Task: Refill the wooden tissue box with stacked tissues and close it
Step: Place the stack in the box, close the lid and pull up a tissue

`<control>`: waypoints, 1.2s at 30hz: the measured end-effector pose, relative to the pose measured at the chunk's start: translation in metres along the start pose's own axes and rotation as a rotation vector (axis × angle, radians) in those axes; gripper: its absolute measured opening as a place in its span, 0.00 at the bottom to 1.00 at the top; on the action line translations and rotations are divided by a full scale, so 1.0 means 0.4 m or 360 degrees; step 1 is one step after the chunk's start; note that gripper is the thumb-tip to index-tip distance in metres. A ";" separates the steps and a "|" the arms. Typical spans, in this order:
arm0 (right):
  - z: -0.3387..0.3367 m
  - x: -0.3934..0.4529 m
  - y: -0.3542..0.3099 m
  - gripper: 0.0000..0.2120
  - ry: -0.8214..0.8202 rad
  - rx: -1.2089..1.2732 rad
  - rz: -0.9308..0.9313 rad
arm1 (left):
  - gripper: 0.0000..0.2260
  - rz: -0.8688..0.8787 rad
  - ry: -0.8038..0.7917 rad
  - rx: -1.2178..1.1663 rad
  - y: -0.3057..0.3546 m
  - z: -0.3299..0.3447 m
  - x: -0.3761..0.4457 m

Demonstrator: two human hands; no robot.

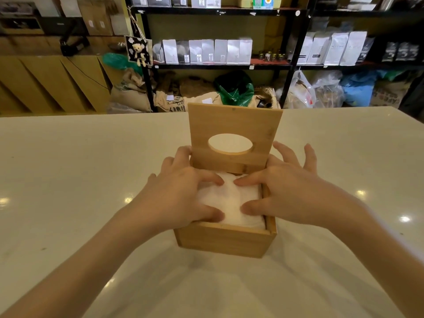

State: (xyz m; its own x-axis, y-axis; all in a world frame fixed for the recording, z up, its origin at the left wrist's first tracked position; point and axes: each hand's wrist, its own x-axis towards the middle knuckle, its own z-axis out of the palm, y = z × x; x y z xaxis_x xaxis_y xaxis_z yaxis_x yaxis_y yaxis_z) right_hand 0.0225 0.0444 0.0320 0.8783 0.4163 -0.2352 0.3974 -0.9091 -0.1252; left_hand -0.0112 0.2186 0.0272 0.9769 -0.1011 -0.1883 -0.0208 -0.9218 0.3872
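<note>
A wooden tissue box (223,241) stands on the pale table (68,168) in front of me. Its hinged lid (236,125), with an oval hole, is raised upright at the far side. A stack of white tissues (231,203) lies inside the box, filling it nearly to the rim. My left hand (181,191) rests over the left wall, thumb and forefinger pressing on the tissues. My right hand (284,189) mirrors it over the right wall, thumb and forefinger on the stack, other fingers spread outside the box.
Beyond the table's far edge stand black metal shelves (291,42) with white bags, and sacks and plastic bags (236,88) sit on the floor. Wooden panelling (52,81) runs along the left.
</note>
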 end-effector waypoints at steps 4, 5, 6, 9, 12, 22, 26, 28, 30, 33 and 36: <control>-0.007 -0.001 0.007 0.23 -0.0032 -0.0012 -0.0061 | 0.27 -0.0022 0.0030 0.0205 0.015 0.004 -0.004; -0.008 0.000 0.008 0.23 -0.0032 -0.0015 -0.0075 | 0.27 -0.0022 0.0035 0.0247 0.016 0.006 -0.006; -0.008 0.001 0.009 0.23 -0.0028 -0.0020 -0.0088 | 0.27 -0.0022 0.0039 0.0272 0.016 0.007 -0.007; -0.010 0.003 0.009 0.23 -0.0017 -0.0003 -0.0114 | 0.28 0.0000 0.0052 0.0270 0.016 0.010 -0.011; -0.018 -0.003 0.013 0.21 0.0016 0.0096 -0.0114 | 0.27 0.0019 0.0067 0.0129 0.009 0.005 -0.013; -0.040 -0.026 0.012 0.15 0.0174 -0.0336 -0.0033 | 0.22 -0.0117 0.0003 0.0393 0.007 -0.036 -0.018; -0.027 -0.028 -0.003 0.15 0.0175 -0.0550 -0.0013 | 0.16 -0.0170 -0.0035 0.0577 0.025 -0.032 -0.016; -0.024 -0.030 -0.008 0.15 0.0162 -0.0612 -0.0027 | 0.16 -0.0174 -0.0075 0.0665 0.030 -0.031 -0.016; -0.030 -0.034 -0.005 0.15 0.0134 -0.0601 -0.0042 | 0.16 -0.0172 -0.0105 0.0707 0.033 -0.032 -0.018; -0.048 -0.048 0.004 0.15 0.0082 -0.0480 -0.0032 | 0.17 -0.0140 -0.0052 0.0618 0.027 -0.038 -0.034; -0.053 -0.055 0.000 0.13 0.0065 -0.0481 -0.0032 | 0.17 -0.0123 -0.0015 0.0472 0.022 -0.035 -0.049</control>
State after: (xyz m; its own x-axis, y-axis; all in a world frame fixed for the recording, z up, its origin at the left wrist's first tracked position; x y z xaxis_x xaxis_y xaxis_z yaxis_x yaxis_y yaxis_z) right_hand 0.0089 0.0349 0.0574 0.8769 0.4389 -0.1961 0.4706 -0.8668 0.1647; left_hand -0.0274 0.2176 0.0471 0.9760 -0.0284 -0.2160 -0.0088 -0.9958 0.0911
